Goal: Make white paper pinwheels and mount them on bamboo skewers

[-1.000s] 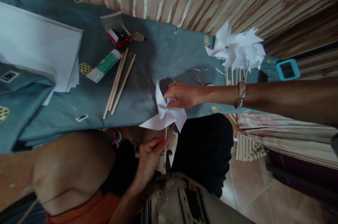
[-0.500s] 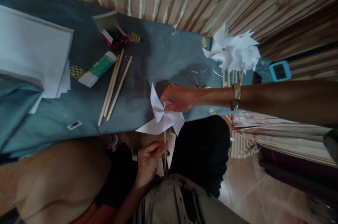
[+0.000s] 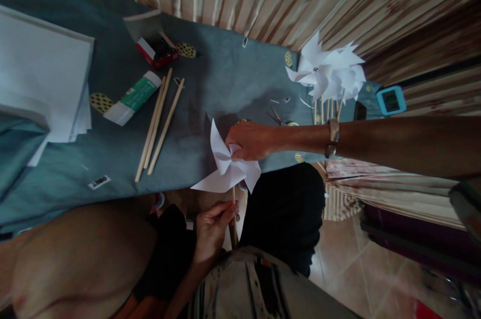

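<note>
At the far left a stack of white paper (image 3: 41, 73) lies on the cloth-covered surface (image 3: 225, 73), with a green-and-white glue stick (image 3: 132, 98) just beside it and a small red box (image 3: 156, 51) of dark bits, lid open, a little behind. Three loose sticks (image 3: 158, 123) lie side by side near the glue stick, well clear of the hands. At the near edge of the surface, about mid-picture, is the paper pinwheel (image 3: 225, 169), held over the edge on its wooden stick (image 3: 233, 219). The left hand (image 3: 212, 226) has a clenched grip on that wooden stick below the vanes, and the right hand (image 3: 248, 139), reaching in from the right with a wristwatch (image 3: 332, 137) on the arm, pinches the folded centre of the paper pinwheel with its fingertips. The paper pinwheel looks very light and flimsy: the thin vanes would likely crease or tear under any squeeze, so the stiff stick and the layered centre seem the safest places to take hold. The stick itself looks slim and may snap if bent. Just beyond the right hand a pair of scissors (image 3: 278, 117) lies amid small paper scraps, close enough to catch a sleeve or vane. Further right a bunch of finished pinwheels (image 3: 326, 71) stands upright, and past them lies a blue-cased device (image 3: 391, 100).
</note>
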`<state>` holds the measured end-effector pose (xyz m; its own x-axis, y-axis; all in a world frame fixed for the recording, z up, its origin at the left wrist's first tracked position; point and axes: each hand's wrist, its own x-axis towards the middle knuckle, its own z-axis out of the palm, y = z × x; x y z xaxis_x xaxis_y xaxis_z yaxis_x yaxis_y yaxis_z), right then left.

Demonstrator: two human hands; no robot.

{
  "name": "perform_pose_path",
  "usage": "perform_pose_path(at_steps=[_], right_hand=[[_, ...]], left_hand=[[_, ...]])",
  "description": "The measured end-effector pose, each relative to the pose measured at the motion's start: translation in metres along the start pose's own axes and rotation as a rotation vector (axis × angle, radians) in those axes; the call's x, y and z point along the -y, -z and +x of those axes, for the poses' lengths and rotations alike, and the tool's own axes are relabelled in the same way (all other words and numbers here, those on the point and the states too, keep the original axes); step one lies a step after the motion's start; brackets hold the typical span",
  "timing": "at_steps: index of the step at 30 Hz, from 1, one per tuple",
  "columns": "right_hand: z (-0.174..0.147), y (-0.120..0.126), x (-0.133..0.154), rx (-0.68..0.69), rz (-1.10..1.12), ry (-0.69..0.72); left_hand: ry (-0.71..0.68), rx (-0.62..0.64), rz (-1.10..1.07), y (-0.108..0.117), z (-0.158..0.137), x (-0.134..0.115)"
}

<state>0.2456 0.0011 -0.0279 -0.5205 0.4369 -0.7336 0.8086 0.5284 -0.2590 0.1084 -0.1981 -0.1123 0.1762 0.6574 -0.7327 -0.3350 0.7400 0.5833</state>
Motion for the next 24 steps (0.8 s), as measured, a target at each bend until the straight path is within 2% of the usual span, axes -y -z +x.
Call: perform_pose_path(at_steps=[6, 12, 18, 24], right_hand=[[0.0, -0.003, -0.001, -0.025, 0.044, 0.007], [-0.008, 0.009, 0.005, 0.009, 0.017, 0.065], [-0.014, 0.012, 0.01, -0.008, 0.012, 0.051], [-0.011, 0.008, 0.002, -0.008, 0.015, 0.06]], left_hand=[[0.01, -0.016, 0.001, -0.001, 0.0, 0.0], [0.118, -0.022, -0.028, -0.005, -0.001, -0.008], [0.099, -0.04, -0.027, -0.008, -0.004, -0.011], [0.118, -0.059, -0.05, -0.011, -0.006, -0.01]])
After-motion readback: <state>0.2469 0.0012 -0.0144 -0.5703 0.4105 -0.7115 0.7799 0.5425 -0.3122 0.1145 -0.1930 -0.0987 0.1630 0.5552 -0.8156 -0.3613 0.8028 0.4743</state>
